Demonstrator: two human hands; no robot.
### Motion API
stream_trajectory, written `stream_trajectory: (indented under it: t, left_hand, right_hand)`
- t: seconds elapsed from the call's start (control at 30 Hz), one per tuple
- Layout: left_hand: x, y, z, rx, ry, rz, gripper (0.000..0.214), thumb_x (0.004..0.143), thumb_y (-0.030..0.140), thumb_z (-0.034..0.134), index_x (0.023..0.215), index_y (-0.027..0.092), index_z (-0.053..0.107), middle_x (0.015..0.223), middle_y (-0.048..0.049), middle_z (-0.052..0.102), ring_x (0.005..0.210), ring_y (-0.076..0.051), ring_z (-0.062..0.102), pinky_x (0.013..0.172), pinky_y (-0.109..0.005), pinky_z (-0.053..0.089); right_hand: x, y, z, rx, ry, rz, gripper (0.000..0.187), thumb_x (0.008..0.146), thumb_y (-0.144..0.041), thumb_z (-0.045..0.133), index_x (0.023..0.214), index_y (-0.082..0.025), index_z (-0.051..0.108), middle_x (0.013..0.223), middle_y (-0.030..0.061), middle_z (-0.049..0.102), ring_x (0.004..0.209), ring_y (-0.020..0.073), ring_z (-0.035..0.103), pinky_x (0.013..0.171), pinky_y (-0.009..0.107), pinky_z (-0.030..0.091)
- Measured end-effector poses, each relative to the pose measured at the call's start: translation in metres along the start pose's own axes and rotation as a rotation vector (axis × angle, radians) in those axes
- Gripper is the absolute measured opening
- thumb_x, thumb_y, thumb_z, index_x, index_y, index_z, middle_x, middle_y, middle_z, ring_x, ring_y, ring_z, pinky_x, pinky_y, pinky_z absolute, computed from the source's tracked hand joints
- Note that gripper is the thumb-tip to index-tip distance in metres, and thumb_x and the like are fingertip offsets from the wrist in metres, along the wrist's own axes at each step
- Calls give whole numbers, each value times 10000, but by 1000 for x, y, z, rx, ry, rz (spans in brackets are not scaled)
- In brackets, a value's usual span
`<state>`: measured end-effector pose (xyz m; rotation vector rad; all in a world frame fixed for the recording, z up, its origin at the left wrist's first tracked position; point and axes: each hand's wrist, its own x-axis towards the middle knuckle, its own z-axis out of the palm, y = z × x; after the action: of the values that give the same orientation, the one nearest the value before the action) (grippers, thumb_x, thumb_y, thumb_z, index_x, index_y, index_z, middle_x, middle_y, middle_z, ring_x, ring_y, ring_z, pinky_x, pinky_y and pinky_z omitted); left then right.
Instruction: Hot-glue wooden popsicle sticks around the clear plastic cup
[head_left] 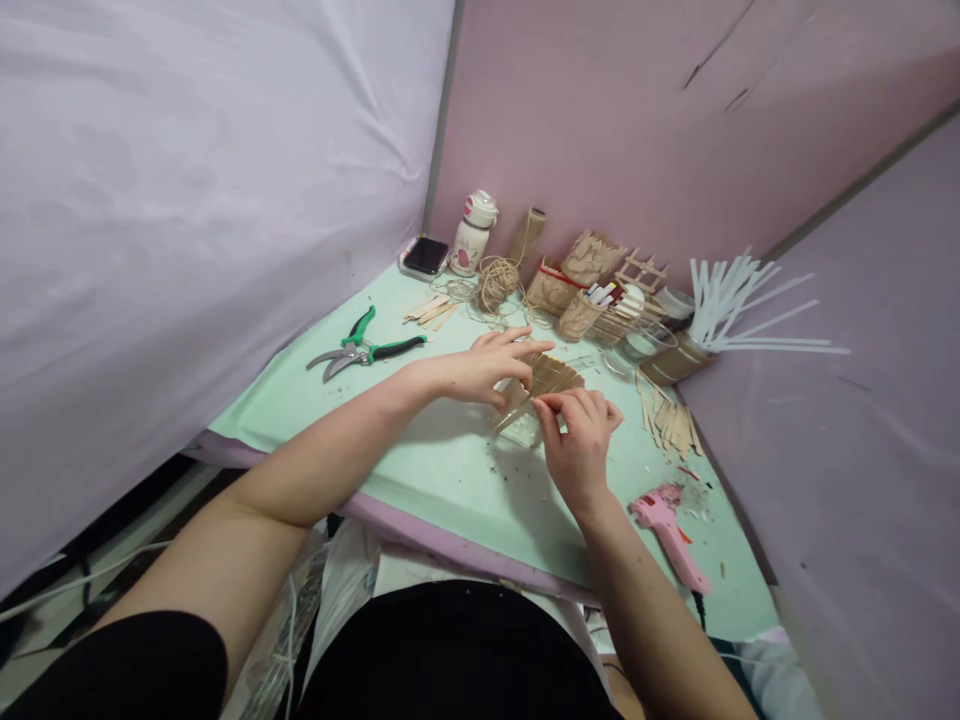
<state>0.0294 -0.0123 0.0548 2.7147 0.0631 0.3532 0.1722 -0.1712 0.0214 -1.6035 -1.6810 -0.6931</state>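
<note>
Near the middle of the table, a brown piece made of craft sticks set side by side (559, 374) stands between my hands, over a clear glass-like base (521, 430). My left hand (495, 368) is open, fingers spread; its thumb and bent index finger come down at the piece's left side. Thumb and fingertips of my right hand (581, 435) are pinched at the end of a thin craft stick (510, 416) that slants down to the left across the front. My fingers hide part of the piece, and I cannot tell whether the stick is attached.
Green-handled pruning shears (364, 348) lie at left. A pink glue gun (671, 535) rests at right, near loose craft sticks (675, 425). Behind stand a bottle (472, 235), twine (499, 283), a pen cup (579, 316) and white glue sticks (724, 300). A phone (426, 255) lies at back left.
</note>
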Motion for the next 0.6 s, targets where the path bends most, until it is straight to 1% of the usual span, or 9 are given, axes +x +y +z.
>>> stream_trajectory:
  t: [0.2,0.4,0.6]
  left_hand:
    - [3,-3,3,-9,-3,-7,154,784,162,706,929,209,682,1649,-41,223,1533,-344,93,1187,-595,171]
    - [5,-6,4,-16,-5,8,113,806,183,693,915,212,700,1646,-29,235,1535,-334,98,1200,-572,168]
    - [6,-2,1,-31,-11,-7,118,798,177,697,907,214,720,1635,-28,268,1531,-330,127,1204,-558,186]
  right_hand:
    - [1,0,2,-1,23,-5,210,979,-315,563,801,-211,603,746,-7,648,773,177,519,800,345,279]
    - [1,0,5,11,38,-7,198,972,-298,578,796,-208,596,743,-8,646,773,175,521,795,347,279]
    - [1,0,6,16,41,5,218,975,-319,571,788,-209,598,735,-9,645,769,173,518,798,346,278]
